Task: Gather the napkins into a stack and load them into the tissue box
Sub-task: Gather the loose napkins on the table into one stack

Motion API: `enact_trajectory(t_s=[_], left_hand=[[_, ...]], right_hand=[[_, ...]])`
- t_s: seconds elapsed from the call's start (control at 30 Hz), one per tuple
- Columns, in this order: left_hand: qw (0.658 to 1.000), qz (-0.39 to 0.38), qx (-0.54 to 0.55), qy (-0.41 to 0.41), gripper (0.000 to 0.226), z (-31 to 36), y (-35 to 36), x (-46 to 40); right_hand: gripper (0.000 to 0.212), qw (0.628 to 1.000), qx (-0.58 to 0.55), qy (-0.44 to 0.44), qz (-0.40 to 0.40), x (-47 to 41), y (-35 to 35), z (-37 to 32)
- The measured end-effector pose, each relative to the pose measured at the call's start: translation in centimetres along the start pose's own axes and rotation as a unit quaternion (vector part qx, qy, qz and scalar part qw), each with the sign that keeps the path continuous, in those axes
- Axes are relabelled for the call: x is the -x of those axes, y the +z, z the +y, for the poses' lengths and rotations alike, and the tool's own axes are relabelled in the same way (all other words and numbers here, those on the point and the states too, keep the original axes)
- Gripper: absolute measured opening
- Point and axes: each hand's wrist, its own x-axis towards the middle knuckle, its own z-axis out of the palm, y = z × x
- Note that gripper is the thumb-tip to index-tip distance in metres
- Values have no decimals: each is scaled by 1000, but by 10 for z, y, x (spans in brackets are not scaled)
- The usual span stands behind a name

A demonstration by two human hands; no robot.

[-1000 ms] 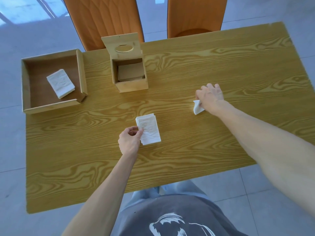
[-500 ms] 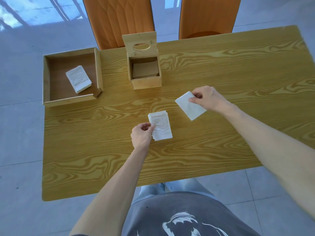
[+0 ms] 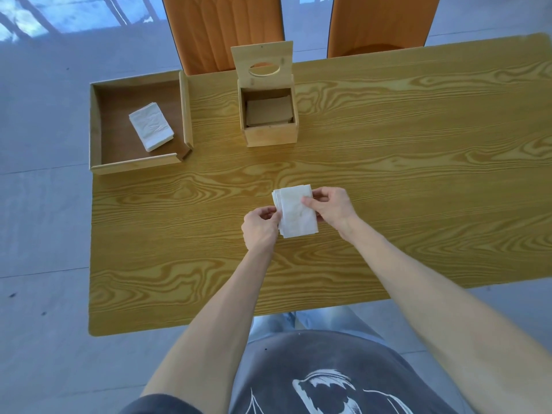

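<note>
A small stack of white napkins (image 3: pixel 295 212) lies at the middle of the wooden table (image 3: pixel 388 174). My left hand (image 3: pixel 260 227) pinches the stack's left edge. My right hand (image 3: pixel 331 207) grips its right edge, thumb on the top napkin. The wooden tissue box (image 3: pixel 270 135) stands behind them at the far side, its lid with an oval slot hinged up, a brown plate showing inside. A second stack of napkins (image 3: pixel 150 126) rests in the wooden tray (image 3: pixel 95 124) at the far left.
Two orange chairs (image 3: pixel 221 28) stand behind the table's far edge. The tray overhangs the table's left edge. The near table edge runs just in front of my body; grey tiled floor surrounds the table.
My right hand carried a single napkin from the right side of the table to the left and laid it on the stack held by my left hand. Both hands now grip the stack.
</note>
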Motion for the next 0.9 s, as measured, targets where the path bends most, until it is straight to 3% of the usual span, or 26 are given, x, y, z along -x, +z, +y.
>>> enact_trajectory(t_s=[0.1, 0.2, 0.37, 0.63, 0.77, 0.9], left_hand=[[1000, -5, 4, 0, 16, -1, -1, -2], [1000, -14, -2, 1, 17, 0, 0, -2], [1000, -23, -7, 3, 30, 3, 1, 4], [991, -119, 54, 8, 60, -1, -11, 1], [977, -165, 137, -6, 46, -4, -15, 2], [950, -203, 232, -39, 30, -3, -16, 6]], right_hand=[[22, 992, 105, -26, 60, -1, 9, 9], [19, 960, 243, -55, 127, 2, 16, 13], [30, 951, 255, -61, 165, 5, 25, 14], [56, 973, 189, -73, 108, 8, 21, 18], [63, 981, 167, -71, 62, 11, 13, 20], [38, 993, 92, -55, -51, 16, 3, 13]])
